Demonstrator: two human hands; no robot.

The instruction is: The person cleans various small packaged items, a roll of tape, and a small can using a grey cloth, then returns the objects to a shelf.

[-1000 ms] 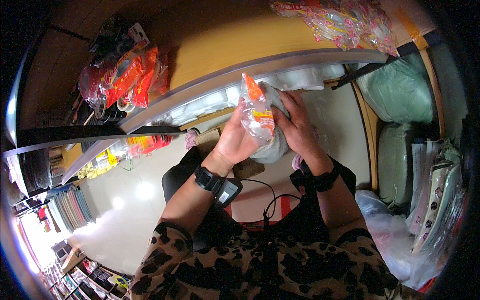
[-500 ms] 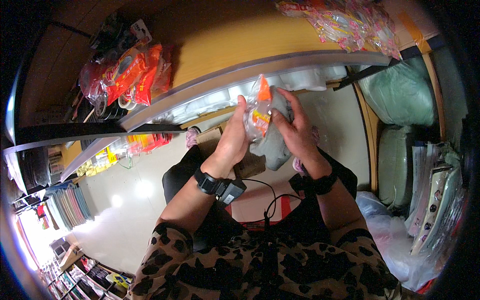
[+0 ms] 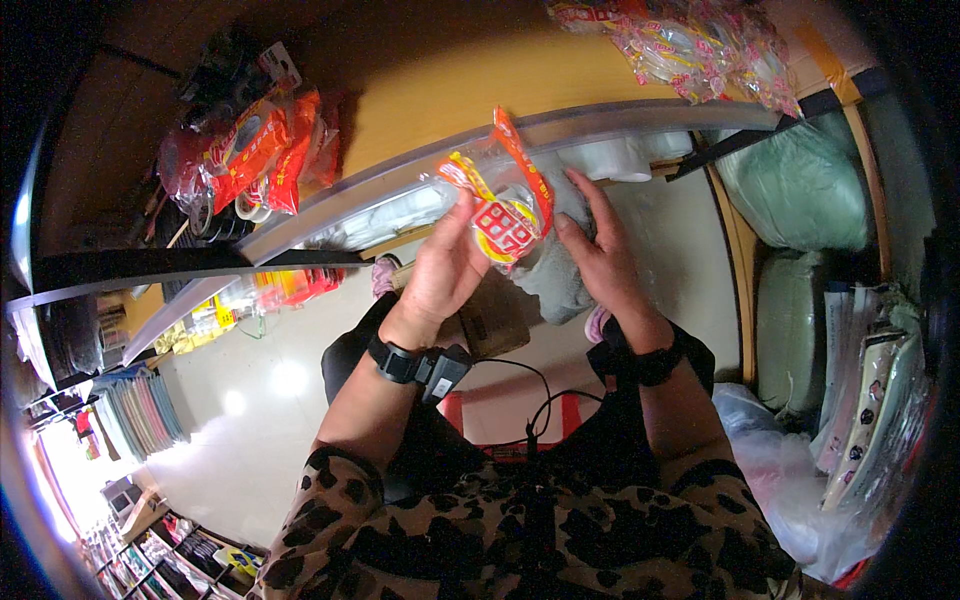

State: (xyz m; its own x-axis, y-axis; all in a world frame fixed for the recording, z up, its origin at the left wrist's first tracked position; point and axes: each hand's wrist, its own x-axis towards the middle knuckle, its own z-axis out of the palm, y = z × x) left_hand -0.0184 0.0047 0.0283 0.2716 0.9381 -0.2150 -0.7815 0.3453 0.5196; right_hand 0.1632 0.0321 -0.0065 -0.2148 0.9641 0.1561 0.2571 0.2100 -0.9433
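My left hand [image 3: 445, 268] grips a clear plastic packet [image 3: 506, 230] by its left side, thumb up along it. The packet has orange and yellow printed edges and a round red-and-yellow label; what it contains is hard to make out, though it looks round. A grey cloth [image 3: 552, 288] hangs behind and to the right of the packet. It is in my right hand [image 3: 610, 265], with the thumb in front and the fingers curved round its far side. The packet overlaps part of the cloth. Both hands are above my lap, just short of the shelf edge.
A wooden shelf [image 3: 440, 90] with a clear edge strip crosses ahead. Orange tape packets [image 3: 265, 150] lie at its left, more clear packets [image 3: 700, 50] at its far right. White rolls [image 3: 610, 160] sit below. A green bag [image 3: 800, 185] stands right; a cardboard box [image 3: 495, 328] lies below my hands.
The packet has turned so its round label faces up, and it has shifted slightly left with my left hand. The cloth stays in my right hand.
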